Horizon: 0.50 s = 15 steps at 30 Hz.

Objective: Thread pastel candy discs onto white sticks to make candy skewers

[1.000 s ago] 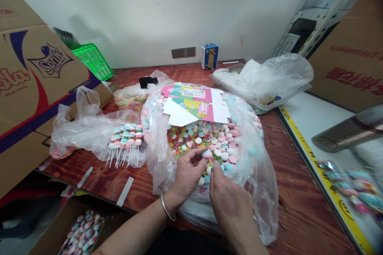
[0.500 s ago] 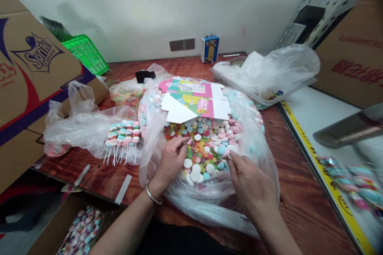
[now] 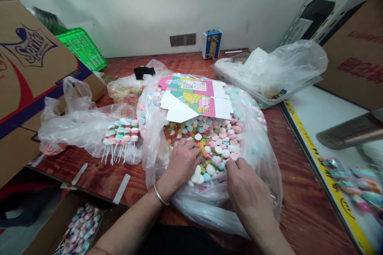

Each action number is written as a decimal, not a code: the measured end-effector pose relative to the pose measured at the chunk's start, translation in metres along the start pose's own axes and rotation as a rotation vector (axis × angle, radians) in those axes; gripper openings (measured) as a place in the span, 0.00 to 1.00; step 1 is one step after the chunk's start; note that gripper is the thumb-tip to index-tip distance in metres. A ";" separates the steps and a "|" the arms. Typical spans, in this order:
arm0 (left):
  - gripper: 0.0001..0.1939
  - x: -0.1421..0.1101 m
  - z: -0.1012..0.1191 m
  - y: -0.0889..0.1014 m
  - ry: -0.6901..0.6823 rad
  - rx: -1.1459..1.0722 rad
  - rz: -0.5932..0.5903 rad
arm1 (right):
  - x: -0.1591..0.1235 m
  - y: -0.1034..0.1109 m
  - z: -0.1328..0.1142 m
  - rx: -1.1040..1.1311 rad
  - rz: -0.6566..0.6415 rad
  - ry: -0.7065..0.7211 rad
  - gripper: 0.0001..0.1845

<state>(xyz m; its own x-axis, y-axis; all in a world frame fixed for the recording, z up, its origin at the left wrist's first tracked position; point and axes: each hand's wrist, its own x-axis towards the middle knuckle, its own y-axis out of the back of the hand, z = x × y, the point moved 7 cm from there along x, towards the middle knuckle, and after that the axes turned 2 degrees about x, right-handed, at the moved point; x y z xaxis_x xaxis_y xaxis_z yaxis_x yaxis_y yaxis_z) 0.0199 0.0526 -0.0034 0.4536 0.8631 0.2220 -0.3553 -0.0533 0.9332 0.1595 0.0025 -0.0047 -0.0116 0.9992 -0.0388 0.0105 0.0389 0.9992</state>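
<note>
A big clear plastic bag (image 3: 257, 147) lies open on the wooden table (image 3: 299, 191), full of small round pastel candies (image 3: 221, 143) and coloured ring candies. My left hand (image 3: 182, 161), with a metal bangle at the wrist, rests curled on the candies near the bag's front. Its fingertips are tucked under. My right hand (image 3: 247, 185) reaches into the bag from the right, its fingers pinched together at a pink candy (image 3: 233, 156). A flattened pink and green carton (image 3: 196, 101) lies on the candies at the back.
Finished candy skewers (image 3: 121, 137) lie on a clear bag to the left. A Sprite cardboard box (image 3: 32, 71) and green basket (image 3: 80, 48) stand at far left. A tray under plastic (image 3: 269, 75) sits back right. A box of candies (image 3: 79, 231) is below the table edge.
My left hand has slid right and curled down onto the candies. My right hand has stayed at the bag's right front, pinching among the candies. The candy piece held a second ago is gone from view.
</note>
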 end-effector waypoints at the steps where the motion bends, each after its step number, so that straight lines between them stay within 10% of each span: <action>1: 0.04 0.000 0.000 -0.001 0.000 0.007 0.004 | 0.001 0.000 -0.001 0.003 0.006 0.001 0.06; 15: 0.06 -0.007 -0.030 0.010 0.134 -0.254 0.209 | 0.017 0.007 -0.016 -0.036 0.051 0.077 0.09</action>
<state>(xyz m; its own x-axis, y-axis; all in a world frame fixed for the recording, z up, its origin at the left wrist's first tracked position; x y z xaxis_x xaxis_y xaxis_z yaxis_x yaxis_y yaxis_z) -0.0117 0.0613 -0.0044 0.2446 0.9057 0.3464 -0.6288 -0.1238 0.7677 0.1435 0.0197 0.0020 -0.0887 0.9960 0.0115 -0.0232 -0.0136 0.9996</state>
